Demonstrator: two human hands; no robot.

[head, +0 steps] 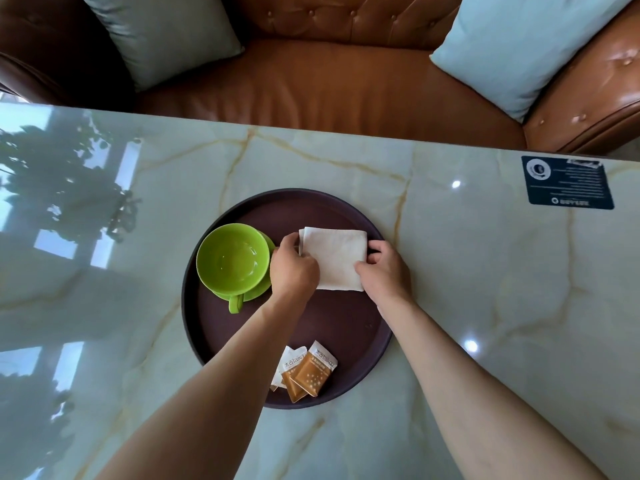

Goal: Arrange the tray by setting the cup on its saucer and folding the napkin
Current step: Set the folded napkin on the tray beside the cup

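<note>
A round dark brown tray (346, 323) lies on the marble table. On its left side a green cup (232, 259) stands upright on a green saucer (258, 293), its handle pointing toward me. A white napkin (334, 256), folded into a small rectangle, lies on the tray's far right part. My left hand (292, 268) pinches the napkin's left edge with curled fingers. At the opposite edge my right hand (382, 268) grips the napkin. Both hands cover the napkin's near corners.
Several brown and white sugar packets (306, 370) lie at the tray's near edge. A dark blue card (567, 181) sits at the table's far right. Behind the table (485, 271) is a brown leather sofa (329, 84) with two pale blue cushions (526, 46).
</note>
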